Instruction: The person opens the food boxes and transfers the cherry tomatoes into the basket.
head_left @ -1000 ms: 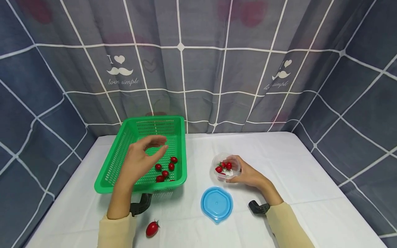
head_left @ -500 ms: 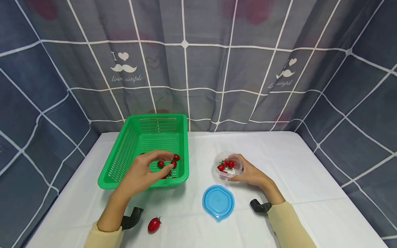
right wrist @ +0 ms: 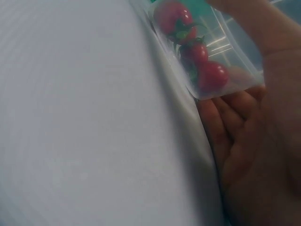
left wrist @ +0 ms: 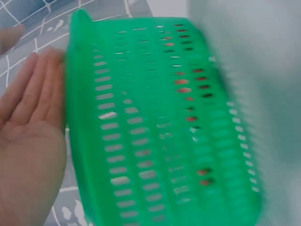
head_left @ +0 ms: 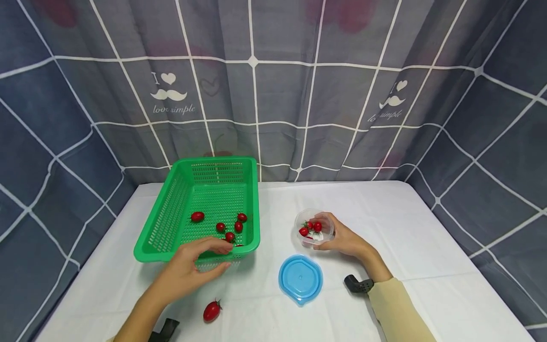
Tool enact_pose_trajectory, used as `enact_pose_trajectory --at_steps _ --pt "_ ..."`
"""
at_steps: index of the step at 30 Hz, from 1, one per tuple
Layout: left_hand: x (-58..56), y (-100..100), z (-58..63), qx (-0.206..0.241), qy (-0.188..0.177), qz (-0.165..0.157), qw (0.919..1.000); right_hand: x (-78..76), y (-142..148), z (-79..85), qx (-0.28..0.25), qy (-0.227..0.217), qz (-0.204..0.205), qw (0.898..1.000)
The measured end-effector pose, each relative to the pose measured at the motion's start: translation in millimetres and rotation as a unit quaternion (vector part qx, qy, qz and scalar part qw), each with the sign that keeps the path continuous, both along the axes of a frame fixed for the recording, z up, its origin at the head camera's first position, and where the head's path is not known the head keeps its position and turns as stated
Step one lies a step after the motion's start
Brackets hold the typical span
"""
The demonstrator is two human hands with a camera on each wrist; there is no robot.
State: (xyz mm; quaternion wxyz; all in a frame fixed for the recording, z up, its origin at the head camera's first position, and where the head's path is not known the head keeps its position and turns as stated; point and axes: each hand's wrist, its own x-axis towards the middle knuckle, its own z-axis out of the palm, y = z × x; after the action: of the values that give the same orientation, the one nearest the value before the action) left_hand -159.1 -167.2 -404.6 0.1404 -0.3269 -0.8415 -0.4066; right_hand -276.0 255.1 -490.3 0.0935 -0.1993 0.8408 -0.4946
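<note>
My right hand (head_left: 348, 239) grips a small clear plastic container (head_left: 305, 241) from its right side, fingers and thumb around the wall. Several cherry tomatoes (head_left: 317, 226) with green stems lie inside it, and in the right wrist view the tomatoes (right wrist: 212, 76) show through its wall. My left hand (head_left: 185, 273) holds nothing; thumb and fingers are spread apart in front of the green basket (head_left: 177, 204), fingertips overlapping its near rim. In the left wrist view the left hand (left wrist: 33, 141) is beside the basket wall (left wrist: 110, 141). Several tomatoes (head_left: 197, 216) lie in the basket.
A single cherry tomato (head_left: 212, 311) lies on the white tablecloth (head_left: 256, 313) in front of the basket. The blue lid (head_left: 301, 279) rests just nearer than the container. A grey checked curtain (head_left: 282, 104) stands behind the table and along both sides.
My left hand has come down and back from over the basket to its near rim, uncovering the tomatoes inside. The right hand and its container keep their place.
</note>
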Motion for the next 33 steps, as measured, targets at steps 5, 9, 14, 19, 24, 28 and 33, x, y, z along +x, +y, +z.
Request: enact_pose_trajectory --at_steps 5,9,14,19,24,28,33 --pt "11.4 -10.2 -8.4 0.013 0.033 -0.021 0.9992 1.9 1.1 0.8 0.001 -0.004 -0.002 1.000" --pt "15.2 -14.4 -13.6 0.001 0.012 -0.053 0.9985 2.9 3.0 0.3 0.005 -0.003 -0.007 1.000" --pt "17.3 -18.3 -20.0 -0.046 -0.101 -0.086 0.9900 2.2 3.4 -0.5 0.000 -0.001 -0.001 1.000" --pt "16.7 -27.2 -26.3 -0.068 -0.178 -0.100 0.9766 1.1 1.7 1.6 -0.001 -0.003 0.001 1.000" --pt "16.0 -36.1 -32.2 -0.081 -0.230 -0.105 0.9641 0.6 0.0 3.5 -0.002 -0.004 0.006 1.000" --pt "15.3 -42.6 -35.7 -0.091 -0.271 -0.117 0.9512 0.4 -0.8 2.0 -0.001 -0.006 0.009 1.000" --pt "11.1 -47.1 -41.9 -0.099 -0.306 -0.122 0.9389 1.7 -0.1 0.2 0.004 -0.007 0.003 1.000"
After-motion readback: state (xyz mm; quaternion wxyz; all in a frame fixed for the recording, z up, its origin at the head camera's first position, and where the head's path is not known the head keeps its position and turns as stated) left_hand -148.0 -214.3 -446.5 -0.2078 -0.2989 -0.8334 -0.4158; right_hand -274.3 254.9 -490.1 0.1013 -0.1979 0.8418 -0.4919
